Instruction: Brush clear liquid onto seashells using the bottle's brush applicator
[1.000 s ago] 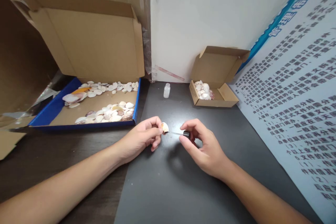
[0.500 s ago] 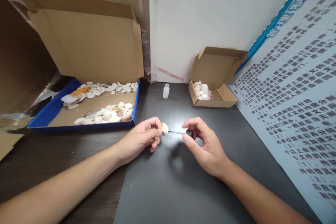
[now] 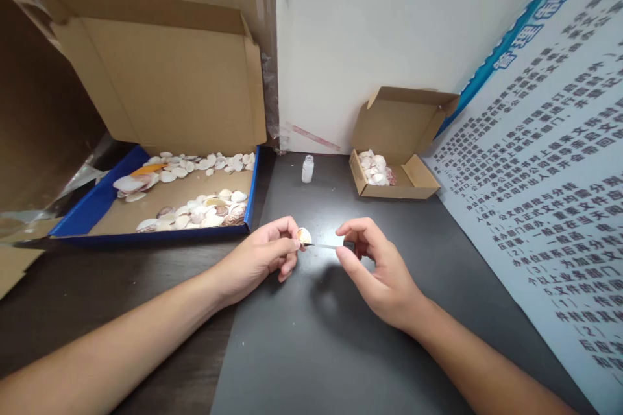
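Between thumb and fingers, my left hand pinches a small white and orange-brown shell. A thin brush lies across the gap between my hands, its dark tip at the shell. My right hand has its thumb and fingers closed around the brush's black cap end, which is mostly hidden now. Beyond both hands, a small open glass bottle with whitish contents stands upright on the dark grey mat.
At left, an open blue-edged cardboard box holds several shells in two groups. A smaller open cardboard box with shells stands at back right. A white panel rises behind, and a printed sheet slopes along the right.
My right hand has shifted slightly left, carrying the brush tip from the shell's right edge over its lower part. The black cap end has become hidden by my fingers.
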Motion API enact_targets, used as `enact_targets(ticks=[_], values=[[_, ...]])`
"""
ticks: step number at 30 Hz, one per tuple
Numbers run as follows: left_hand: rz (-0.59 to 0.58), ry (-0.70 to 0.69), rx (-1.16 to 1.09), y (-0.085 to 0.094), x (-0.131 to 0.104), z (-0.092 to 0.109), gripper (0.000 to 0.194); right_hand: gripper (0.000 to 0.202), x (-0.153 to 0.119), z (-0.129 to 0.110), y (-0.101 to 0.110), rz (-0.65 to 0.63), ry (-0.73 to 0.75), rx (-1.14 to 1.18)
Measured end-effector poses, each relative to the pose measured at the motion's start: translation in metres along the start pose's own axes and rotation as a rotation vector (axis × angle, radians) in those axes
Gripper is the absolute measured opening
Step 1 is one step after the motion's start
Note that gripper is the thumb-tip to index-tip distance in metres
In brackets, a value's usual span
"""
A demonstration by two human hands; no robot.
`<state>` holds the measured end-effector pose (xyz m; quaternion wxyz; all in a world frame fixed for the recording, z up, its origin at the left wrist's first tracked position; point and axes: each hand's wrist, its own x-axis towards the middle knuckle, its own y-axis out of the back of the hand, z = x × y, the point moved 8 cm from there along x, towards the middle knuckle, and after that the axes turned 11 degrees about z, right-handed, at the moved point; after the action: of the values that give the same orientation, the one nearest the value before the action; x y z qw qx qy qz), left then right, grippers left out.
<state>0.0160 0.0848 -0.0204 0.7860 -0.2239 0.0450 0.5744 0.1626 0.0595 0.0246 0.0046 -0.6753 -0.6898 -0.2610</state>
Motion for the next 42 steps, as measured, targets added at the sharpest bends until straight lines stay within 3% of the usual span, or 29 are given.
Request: enact_targets(ticks=[3,17,42], values=[[-0.001,-0.003,-0.006,0.0002,-0.0004,0.0004,0.015,0.019,0.0012,0.0002,0.0034,0.043,0.002,-0.027],[-0.012,0.001,0.000,-0.0009,-0.0006,0.0001,0.013,0.008,0.0010,-0.0015,0.0012,-0.012,-0.007,-0.010],[0.003,0.009,-0.006,-0.0008,-0.0012,0.0008,0.017,0.012,0.0019,0.0000,0.0019,0.010,-0.002,-0.066]])
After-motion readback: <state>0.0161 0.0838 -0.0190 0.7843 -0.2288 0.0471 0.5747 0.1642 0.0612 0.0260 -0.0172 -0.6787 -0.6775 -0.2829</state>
